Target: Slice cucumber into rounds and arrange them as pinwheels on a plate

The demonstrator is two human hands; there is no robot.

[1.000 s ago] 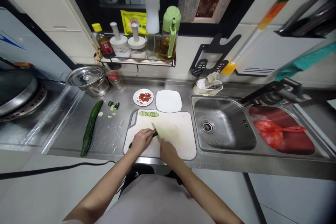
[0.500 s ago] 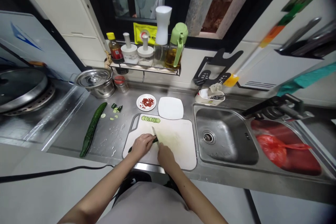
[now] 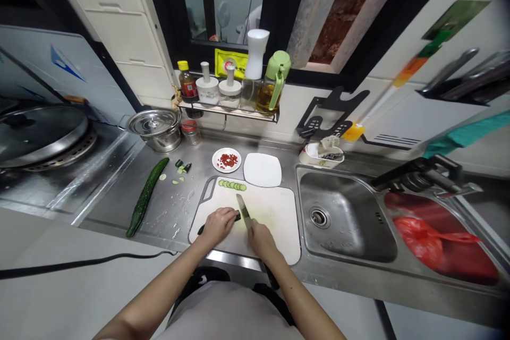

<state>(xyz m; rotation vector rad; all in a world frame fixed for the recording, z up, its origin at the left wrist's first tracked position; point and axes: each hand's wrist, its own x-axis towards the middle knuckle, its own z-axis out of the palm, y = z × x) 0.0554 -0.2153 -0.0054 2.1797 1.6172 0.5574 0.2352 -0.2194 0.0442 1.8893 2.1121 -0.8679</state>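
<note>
Bare fingers point(image 3: 229, 214) and forearms point(image 3: 179, 272), plain pale grey top point(image 3: 228, 313), black white-marked clothing point(image 3: 217, 273) below

The left hand point(image 3: 219, 226) covers the middle of a dark green cucumber piece point(image 3: 238, 217), so only its two ends show, and the right hand point(image 3: 261, 240) hides the handle of the knife point(image 3: 243, 210). The left edge crops the lidded pan point(image 3: 48, 130); the right edge cuts off the teal cloth point(image 3: 470, 133). Print on the yellow packet point(image 3: 221, 64) is too small to read, and the contents of the red bag point(image 3: 420, 239) cannot be made out.
</note>
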